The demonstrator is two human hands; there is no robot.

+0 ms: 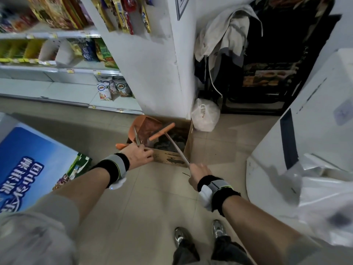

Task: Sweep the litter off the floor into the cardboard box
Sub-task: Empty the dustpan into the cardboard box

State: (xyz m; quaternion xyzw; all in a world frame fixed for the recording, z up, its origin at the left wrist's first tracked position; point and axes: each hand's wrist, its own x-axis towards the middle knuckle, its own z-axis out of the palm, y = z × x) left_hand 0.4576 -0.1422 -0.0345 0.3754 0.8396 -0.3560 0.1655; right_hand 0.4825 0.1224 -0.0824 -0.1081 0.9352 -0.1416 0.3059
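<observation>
An open cardboard box [172,159] stands on the tiled floor against the base of a white pillar. My left hand [138,154] grips the metal handle of an orange dustpan [142,127], which is tilted over the box's left side. My right hand [199,174] grips the metal broom handle [176,148]; the broom's orange head bar [162,131] sits inside the box over dark litter [170,141].
Store shelves with snack packs [107,88] run along the left. A blue freezer lid [28,165] sits at near left. A tied white bag [205,115] lies right of the box. A white cabinet [305,142] with plastic sheeting stands at right. My shoes [198,234] are below.
</observation>
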